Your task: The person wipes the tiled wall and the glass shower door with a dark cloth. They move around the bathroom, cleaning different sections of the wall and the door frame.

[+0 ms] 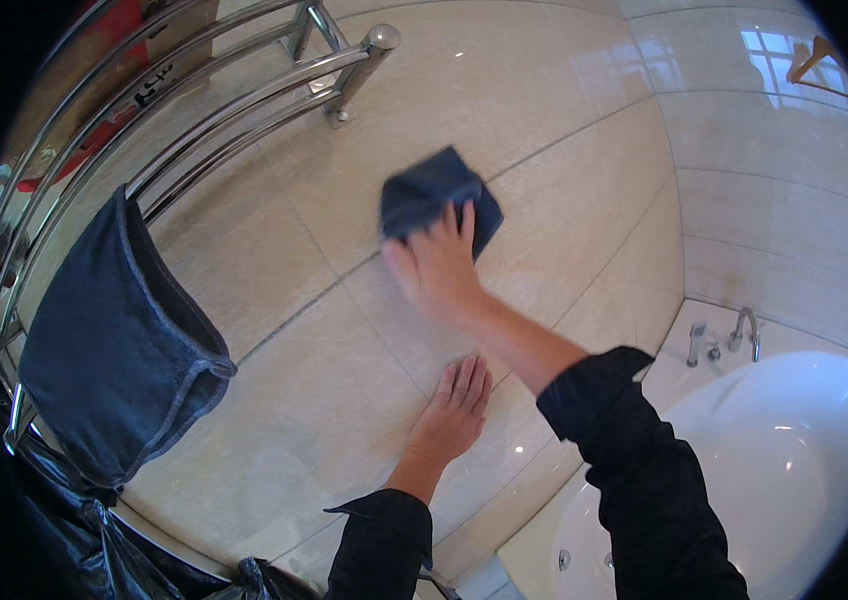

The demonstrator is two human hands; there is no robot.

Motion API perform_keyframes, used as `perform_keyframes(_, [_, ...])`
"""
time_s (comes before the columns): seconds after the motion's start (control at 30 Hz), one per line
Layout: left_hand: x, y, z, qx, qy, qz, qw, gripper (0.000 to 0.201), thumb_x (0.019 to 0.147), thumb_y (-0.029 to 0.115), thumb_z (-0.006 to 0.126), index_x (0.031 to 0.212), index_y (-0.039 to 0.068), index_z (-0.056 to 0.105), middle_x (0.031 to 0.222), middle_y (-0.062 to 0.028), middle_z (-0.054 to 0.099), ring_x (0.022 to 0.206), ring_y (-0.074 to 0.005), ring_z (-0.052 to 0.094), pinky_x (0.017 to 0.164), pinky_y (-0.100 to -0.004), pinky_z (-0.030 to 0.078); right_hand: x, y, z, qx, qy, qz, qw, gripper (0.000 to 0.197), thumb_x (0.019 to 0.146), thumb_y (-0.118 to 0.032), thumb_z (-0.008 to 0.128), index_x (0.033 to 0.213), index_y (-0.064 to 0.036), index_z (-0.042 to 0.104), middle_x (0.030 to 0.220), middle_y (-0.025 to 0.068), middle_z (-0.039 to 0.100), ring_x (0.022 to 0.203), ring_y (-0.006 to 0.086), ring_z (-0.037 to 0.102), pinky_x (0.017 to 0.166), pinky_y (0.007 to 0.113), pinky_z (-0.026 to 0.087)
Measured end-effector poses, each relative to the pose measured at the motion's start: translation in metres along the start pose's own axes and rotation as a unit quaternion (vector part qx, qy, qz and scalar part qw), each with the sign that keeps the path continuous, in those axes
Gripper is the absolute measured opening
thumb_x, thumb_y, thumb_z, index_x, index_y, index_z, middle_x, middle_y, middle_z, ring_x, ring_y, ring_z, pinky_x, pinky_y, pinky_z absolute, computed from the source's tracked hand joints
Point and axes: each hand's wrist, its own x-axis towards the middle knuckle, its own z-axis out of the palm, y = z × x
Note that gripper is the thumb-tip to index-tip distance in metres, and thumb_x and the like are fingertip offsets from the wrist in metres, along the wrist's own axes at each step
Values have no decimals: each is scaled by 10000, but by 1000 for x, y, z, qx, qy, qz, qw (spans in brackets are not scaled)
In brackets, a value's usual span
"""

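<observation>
My right hand presses a dark blue-grey cloth against the beige tiled wall. Its fingers lie over the lower part of the cloth, and motion blurs them slightly. Lower down, my left hand rests on the same tiles with its palm down and fingers stretched out, holding nothing. Both forearms are in black sleeves with turned-up cuffs.
On the left a chrome towel rail juts from the wall, with a dark towel draped over it. Black plastic sheeting lies below. A white bathtub with chrome taps stands at right; a wooden hanger is above.
</observation>
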Motion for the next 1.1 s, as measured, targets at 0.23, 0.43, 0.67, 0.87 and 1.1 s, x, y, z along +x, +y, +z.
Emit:
perform_keyframes(0.23, [11,2,-12,26,28,5,999,808,914,474,622,1535,-15,456,1634,-216,400,1539,-401,326,1275,-562,230,62,94,-36,-46,95,171,980,747,1095,-552,308,1520,39,475,1621,323,357,1583,492,136,1228,710,47])
perform_keyframes(0.43, [3,2,-11,12,11,-4,1000,801,909,473,638,1524,-13,473,1626,-221,406,1549,-390,306,1285,-557,201,49,61,-21,-41,9,282,958,760,1084,-559,329,1494,60,493,1607,306,390,1566,518,160,1221,725,47])
perform_keyframes(0.67, [5,-1,-17,-180,-37,3,983,677,914,426,651,1438,5,571,1495,-196,543,1467,-382,407,1267,-542,232,62,-80,2,-51,-40,30,997,669,1047,-533,443,1331,35,653,1472,320,521,1523,554,236,1178,785,4])
perform_keyframes(0.87, [-39,3,-42,-259,32,-118,958,624,890,293,688,1453,49,574,1566,-195,480,1511,-409,363,1241,-604,252,-8,-86,11,-20,-158,-68,985,632,990,-523,527,1295,2,702,1476,260,553,1504,472,319,1233,718,9])
perform_keyframes(1.1, [-148,-76,-103,-27,39,-163,986,756,841,311,730,1516,39,522,1660,-227,363,1558,-426,294,1247,-667,184,-67,-2,9,-70,15,14,997,627,1026,-498,515,1365,10,657,1590,241,443,1515,444,306,1222,738,27])
